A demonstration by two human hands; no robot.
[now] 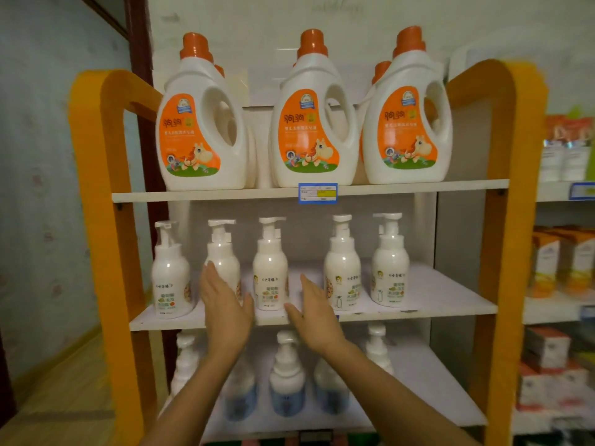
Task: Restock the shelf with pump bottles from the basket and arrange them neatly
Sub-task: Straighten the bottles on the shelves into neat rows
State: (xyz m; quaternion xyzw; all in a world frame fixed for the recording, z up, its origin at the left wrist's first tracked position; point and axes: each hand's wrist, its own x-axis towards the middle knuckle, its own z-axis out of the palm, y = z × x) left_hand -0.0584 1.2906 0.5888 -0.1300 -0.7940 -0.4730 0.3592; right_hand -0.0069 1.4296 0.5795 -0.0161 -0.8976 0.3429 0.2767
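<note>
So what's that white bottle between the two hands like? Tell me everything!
The middle pump bottle is glossy white, plastic-looking, with a round body, narrow neck and a white pump head on top. Its label shows small writing and a green-and-orange picture. It stands upright near the front of the middle shelf. The left hand and right hand flank it, open; whether they touch it is unclear.

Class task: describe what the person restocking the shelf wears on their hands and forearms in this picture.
Nothing is worn. The left hand and right hand are bare, without gloves, rings or a watch. Both forearms are uncovered to the picture's lower edge; no sleeve shows.
</note>
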